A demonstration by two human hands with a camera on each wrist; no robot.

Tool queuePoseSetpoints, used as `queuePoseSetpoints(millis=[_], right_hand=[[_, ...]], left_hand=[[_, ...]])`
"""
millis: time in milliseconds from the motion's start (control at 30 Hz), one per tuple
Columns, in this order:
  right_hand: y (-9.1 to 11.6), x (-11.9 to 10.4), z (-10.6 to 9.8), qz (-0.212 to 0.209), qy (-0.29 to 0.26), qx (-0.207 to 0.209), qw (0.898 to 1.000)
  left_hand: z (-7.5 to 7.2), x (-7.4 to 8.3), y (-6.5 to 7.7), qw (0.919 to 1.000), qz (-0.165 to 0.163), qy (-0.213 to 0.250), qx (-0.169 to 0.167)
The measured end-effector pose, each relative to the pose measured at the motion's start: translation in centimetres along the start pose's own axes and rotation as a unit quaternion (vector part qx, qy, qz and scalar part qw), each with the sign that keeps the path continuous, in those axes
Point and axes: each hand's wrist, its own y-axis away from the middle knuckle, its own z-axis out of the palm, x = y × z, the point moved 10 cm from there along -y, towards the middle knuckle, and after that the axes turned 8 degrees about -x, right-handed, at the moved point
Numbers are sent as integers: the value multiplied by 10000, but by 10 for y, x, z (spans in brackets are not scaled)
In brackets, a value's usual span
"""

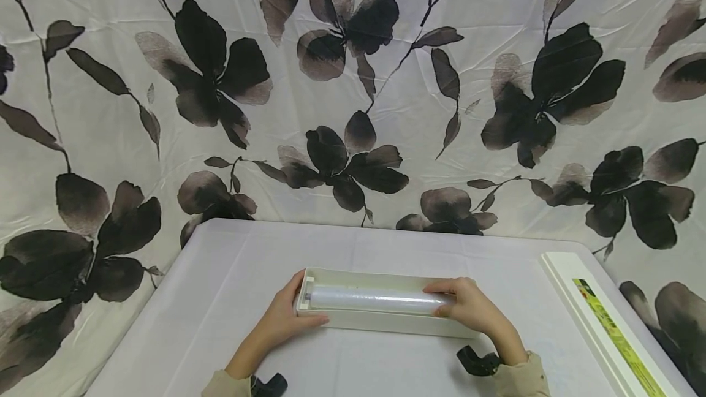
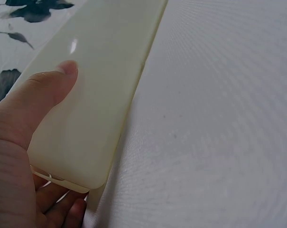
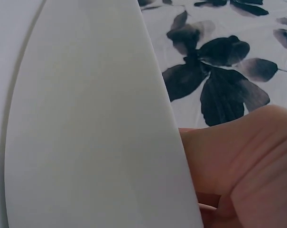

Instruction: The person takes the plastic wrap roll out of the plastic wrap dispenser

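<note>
An open white plastic-wrap dispenser box [image 1: 380, 322] is in the middle of the table, its long front wall facing me. Inside it lies a shiny, translucent roll of plastic wrap [image 1: 369, 299]. My left hand [image 1: 284, 317] grips the box's left end, thumb [image 2: 62, 80] flat on the front wall and fingers curled round the end, partly hidden behind it. At the other end my right hand [image 1: 471, 308] reaches over the rim and holds the roll between thumb and fingers. In the right wrist view the box wall [image 3: 96, 118] hides those fingertips.
A long white lid [image 1: 562, 287] with a yellow-green label strip [image 1: 618, 329] lies along the table's right side. The white table [image 1: 231, 262] ends at a floral cloth backdrop [image 1: 342, 90]. Black wrist-camera mounts [image 1: 478, 361] sit by both cuffs.
</note>
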Motion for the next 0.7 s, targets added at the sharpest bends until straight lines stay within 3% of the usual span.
queuePoseSetpoints(millis=[167, 700], right_hand=[[0, -1, -1, -24, 10, 2, 10000], [4, 0, 0, -120, -21, 72, 9999]], left_hand=[[2, -18, -3, 10000, 42, 6, 6], [4, -20, 0, 9999, 49, 71, 63]])
